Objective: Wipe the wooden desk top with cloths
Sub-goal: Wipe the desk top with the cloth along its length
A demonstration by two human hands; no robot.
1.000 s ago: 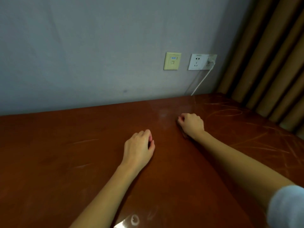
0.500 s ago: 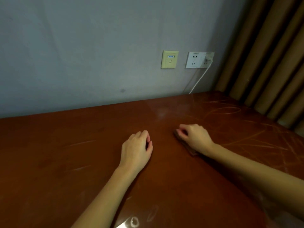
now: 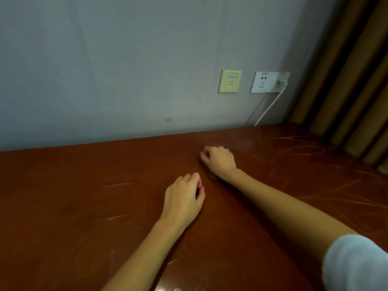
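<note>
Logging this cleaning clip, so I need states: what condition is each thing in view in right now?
desk top: streaked, scratched.
dark cloth: flat, mostly hidden under right hand.
right hand: curled over dark cloth, pressing down.
left hand: fingers curled, resting on desk top; contents hidden.
white socket: plug in right side.
white cable: plugged in, drops behind desk top.

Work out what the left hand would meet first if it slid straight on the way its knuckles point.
Probably the right hand, or the dark cloth under it. The left hand aims diagonally across bare desk top towards them, though it might pass just beside.
</note>
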